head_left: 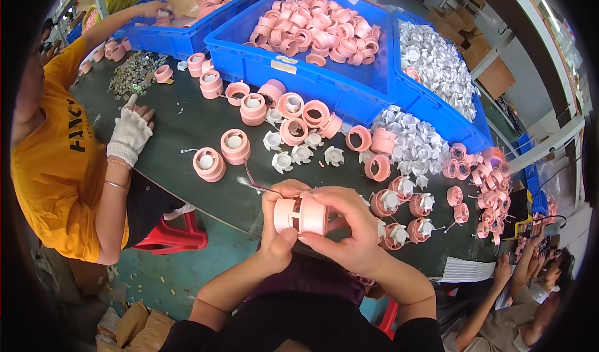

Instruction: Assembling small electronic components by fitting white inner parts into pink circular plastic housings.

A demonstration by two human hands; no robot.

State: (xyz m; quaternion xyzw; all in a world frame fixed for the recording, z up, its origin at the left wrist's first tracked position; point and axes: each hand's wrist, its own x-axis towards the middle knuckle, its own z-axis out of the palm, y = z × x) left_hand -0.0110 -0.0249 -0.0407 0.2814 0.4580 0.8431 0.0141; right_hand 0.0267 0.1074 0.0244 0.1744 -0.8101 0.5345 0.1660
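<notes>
Smooth, matte pink plastic forms the slotted cylinder [313, 216] held up over the near edge of the dark green worktop [187, 130]. It lies on its side, a banded ring at one end and a plain drum at the other, with dark openings between. The left hand [276, 247] is curled around the drum end, thumb pressed below; the right hand [355, 236] grasps the ring end between thumb and fingers, its palm standing clear. A thin wire [254, 186] shows beside the left fingers.

Beyond the left hand, two pink housings with round white centres [208, 164] stand just beside each other, inward from the near edge. To the right, at least five pink housings with white fans [422, 204] cluster. Farther in, five curved-bladed white fan pieces [282, 161] lie loose, one more partly hidden behind them.

At the left edge rests one co-worker's gloved hand [130, 134], its glove knitted white. Along the far edge stand three glossy blue bins [299, 81]; the middle one carries a heap of pink rings [315, 24], too overlapped to count.
</notes>
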